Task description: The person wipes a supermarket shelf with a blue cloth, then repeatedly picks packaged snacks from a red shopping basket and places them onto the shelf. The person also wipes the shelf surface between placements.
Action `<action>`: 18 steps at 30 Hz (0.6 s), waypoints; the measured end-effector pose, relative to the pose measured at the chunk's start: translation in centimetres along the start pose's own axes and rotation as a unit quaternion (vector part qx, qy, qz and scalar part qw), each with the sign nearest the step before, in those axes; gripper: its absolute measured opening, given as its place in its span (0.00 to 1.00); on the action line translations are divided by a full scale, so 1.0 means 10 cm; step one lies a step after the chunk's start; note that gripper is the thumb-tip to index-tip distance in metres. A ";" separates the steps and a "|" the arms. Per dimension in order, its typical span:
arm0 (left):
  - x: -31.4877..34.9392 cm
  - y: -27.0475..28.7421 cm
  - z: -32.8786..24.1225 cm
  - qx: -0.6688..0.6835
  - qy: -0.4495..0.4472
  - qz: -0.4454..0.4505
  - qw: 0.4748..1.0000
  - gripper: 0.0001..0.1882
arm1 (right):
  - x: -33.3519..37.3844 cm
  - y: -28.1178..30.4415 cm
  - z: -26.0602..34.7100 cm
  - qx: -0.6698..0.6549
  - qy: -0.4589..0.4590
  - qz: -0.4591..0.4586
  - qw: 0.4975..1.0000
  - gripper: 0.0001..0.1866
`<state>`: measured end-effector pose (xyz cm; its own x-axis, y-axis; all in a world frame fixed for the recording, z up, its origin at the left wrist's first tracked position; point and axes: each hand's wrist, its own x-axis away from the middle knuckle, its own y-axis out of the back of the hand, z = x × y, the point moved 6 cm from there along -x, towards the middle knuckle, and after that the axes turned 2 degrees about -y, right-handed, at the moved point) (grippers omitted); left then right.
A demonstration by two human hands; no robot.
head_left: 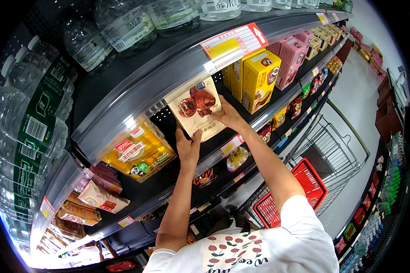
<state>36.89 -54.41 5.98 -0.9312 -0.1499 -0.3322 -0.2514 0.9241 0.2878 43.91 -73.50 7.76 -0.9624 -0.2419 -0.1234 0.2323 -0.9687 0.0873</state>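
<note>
A cream-coloured snack box (197, 109) with a picture of brown chocolate pastries is between my two hands at the shelf's front edge. My left hand (187, 146) grips its lower left side, thumb on the printed face. On its right edge my right hand (229, 115) is closed, with some fingers hidden by the box. To its left stands a yellow pastry package (140, 150) with a clear front. Yellow cartons (258, 81) stand to its right on the same shelf, followed by a pink carton (290, 61).
Large clear water bottles (127, 27) fill the shelf above, and bottle packs with green labels (34, 123) stand at the left. A price card (234, 42) juts from the upper shelf edge. Behind my right arm is a wire shopping cart (339, 150) with a red basket (315, 186).
</note>
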 end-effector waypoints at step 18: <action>0.09 0.00 -0.02 -0.042 0.005 -0.004 0.999 0.39 | 0.12 0.01 0.17 0.038 -0.008 -0.028 0.999 0.42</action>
<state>36.00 -54.65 5.88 -0.9316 -0.1615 -0.3257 -0.2798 0.8904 0.3590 42.49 -73.80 9.31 -0.9759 -0.1855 -0.1145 0.1667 -0.9735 0.1564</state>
